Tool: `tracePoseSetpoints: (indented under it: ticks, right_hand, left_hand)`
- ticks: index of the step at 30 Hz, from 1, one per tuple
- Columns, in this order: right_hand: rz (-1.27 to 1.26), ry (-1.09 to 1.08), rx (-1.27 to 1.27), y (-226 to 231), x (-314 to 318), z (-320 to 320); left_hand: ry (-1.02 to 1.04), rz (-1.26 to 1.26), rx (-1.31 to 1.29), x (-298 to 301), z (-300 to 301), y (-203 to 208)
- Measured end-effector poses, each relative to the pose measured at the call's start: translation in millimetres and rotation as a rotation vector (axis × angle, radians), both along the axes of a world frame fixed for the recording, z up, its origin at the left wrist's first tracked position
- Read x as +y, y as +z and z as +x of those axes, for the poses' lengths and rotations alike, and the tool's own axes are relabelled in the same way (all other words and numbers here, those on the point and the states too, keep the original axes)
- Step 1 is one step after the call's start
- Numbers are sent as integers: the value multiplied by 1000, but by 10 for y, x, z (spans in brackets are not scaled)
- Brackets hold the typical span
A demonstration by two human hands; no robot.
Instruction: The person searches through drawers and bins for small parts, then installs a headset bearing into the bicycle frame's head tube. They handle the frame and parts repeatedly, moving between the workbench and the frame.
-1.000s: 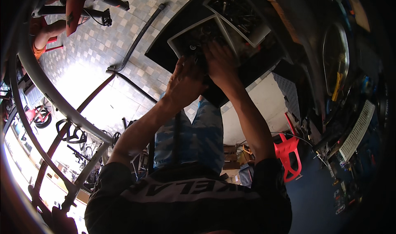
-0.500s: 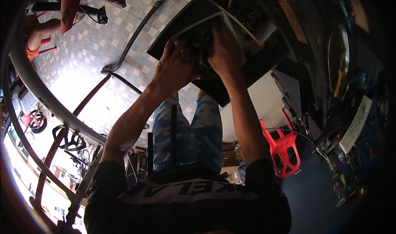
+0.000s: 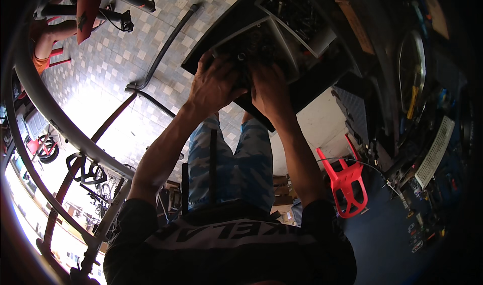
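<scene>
Bench, dark, sits at an angle at top ctr, w/ two pale-rimmed bins on it: near bin under the hands, far bin just beyond it to the R, touching or nearly so. Both contain small dark parts; a small metal ring shows btwn the hands in the near one.

L hand is at the near bin's L side, fingers bent down inside, thumb out toward the R hand, whose fingers also dip in. Fingertips lost in shadow, so can't tell if either grips a pc.

Floor beyond: checkered tile, grey/beige, blown out by sun on the L; a black tube lies across it. Lower R, floor is dark blue, w/ red plastic chair by a pale wall-like area. Far R: dim clutter, incl. perforated pale panel & a yellow item. L edge: big grey frame tube, bike parts behind. Upper L: another person's bent leg next to a red frame part.

Writing: wearer's black shirt has a pale chest band w/ large dark caps, partly lost in folds. Small marking on the grey tube, too tiny to read. Camo shorts, blue/white, below the bench.
</scene>
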State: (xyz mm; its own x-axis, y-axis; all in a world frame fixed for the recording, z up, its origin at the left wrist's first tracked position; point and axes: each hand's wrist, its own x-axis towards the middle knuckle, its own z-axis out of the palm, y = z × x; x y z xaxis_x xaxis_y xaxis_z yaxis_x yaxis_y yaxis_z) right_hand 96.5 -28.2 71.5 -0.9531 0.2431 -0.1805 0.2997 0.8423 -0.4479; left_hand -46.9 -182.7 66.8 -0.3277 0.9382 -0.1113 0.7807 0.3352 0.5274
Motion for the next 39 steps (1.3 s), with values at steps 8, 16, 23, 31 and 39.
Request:
tracePoseSetpoints:
  ticks: [8, 16, 23, 31, 39]
  right_hand:
    - [-11, -184, 118, -56, 43, -155]
    - [-36, -93, -23, -295, 15, -213]
    - [10, -32, -14, -100, -116, 33]
    - [-224, -71, 150, -145, -117, 149]
    - [-22, -284, 148, -235, 160, -180]
  left_hand:
    - [10, 29, 48, 53, -2, 85]
    - [21, 51, 54, 60, -5, 69]
    - [27, 95, 108, 71, 13, 37]
    - [66, 114, 101, 81, 31, 15]
    - [74, 126, 142, 103, 35, 22]
